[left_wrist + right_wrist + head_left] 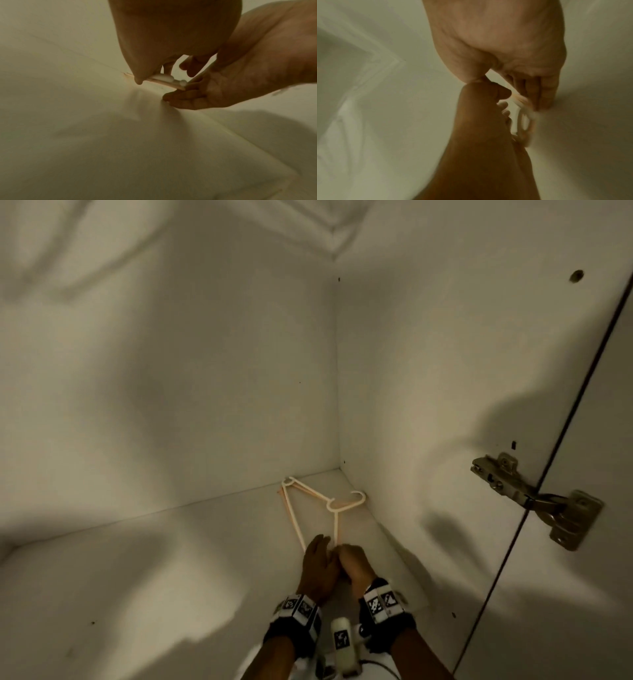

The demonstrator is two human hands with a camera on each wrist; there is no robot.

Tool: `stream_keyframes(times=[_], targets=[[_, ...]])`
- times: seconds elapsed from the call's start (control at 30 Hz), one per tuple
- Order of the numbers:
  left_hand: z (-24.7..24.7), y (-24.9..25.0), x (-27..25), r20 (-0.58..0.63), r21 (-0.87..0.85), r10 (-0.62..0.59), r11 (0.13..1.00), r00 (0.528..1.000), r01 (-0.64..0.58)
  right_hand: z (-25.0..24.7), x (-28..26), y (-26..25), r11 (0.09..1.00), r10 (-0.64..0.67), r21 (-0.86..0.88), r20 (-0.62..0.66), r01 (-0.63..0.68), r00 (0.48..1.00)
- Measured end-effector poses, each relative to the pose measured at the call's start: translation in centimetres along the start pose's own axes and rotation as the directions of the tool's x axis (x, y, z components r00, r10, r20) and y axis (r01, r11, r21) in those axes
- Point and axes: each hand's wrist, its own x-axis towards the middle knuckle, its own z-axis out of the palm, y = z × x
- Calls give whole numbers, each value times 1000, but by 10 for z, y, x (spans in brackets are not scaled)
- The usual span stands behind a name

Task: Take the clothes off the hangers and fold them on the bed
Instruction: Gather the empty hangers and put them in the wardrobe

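Pale plastic hangers (pixel 310 501) lie bare on the white wardrobe shelf (pixel 171 577), their hooks toward the back right corner. No clothes are in view. Both hands meet at the hangers' near end. My left hand (pixel 318 559) lies over it with fingers mostly straight. In the left wrist view its thumb (pixel 139 81) touches the hanger bar (pixel 164 83). My right hand (pixel 354 565) is curled. In the right wrist view its fingertips (pixel 539 100) pinch the blurred hanger end (pixel 524 121). The left hand (pixel 479 121) comes up from below.
The wardrobe's back wall (pixel 171 371) and right side wall (pixel 428 371) close in the corner. A metal hinge (pixel 534 498) joins the side wall to the open door (pixel 603 474) at the right. Dark shadows fall across the shelf.
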Motion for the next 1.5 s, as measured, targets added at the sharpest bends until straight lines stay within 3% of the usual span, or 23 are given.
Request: stream_keyframes(times=[0.1,0.17,0.3,0.4,0.57,0.7,0.87,1.03,1.13,1.37,1.5], targets=[[-13,12,1,30,-146,-81,986,996,85,-1,-8,-27,994,-31,-99,28,33,999],[-28,22,-3,49,-212,-75,974,996,83,-4,-13,-40,989,-34,-145,-2,34,999],[-61,41,-5,-8,-240,-39,970,999,36,-8,-29,-78,990,-122,-66,71,127,990],[-110,84,-2,-103,-371,18,927,994,-56,0,-54,-133,967,-252,-11,123,255,960],[-226,195,-10,-289,-475,222,811,931,-341,32,-122,-250,864,-496,76,294,497,817],[-324,283,-37,-413,-510,337,684,846,-521,54,-187,-335,736,-662,116,328,667,674],[-429,372,-80,-566,-531,309,572,764,-625,74,-262,-427,546,-824,110,246,830,510],[-493,433,-115,-641,-476,342,524,687,-706,96,-327,-496,419,-887,35,228,908,401],[-508,458,-123,-649,-453,346,540,677,-710,110,-358,-515,394,-896,-5,221,919,385],[-532,500,-124,-578,-451,366,602,729,-659,128,-396,-530,319,-915,-111,225,941,336],[-538,514,-117,-539,-423,384,647,750,-635,136,-400,-532,334,-896,-152,254,930,363]])
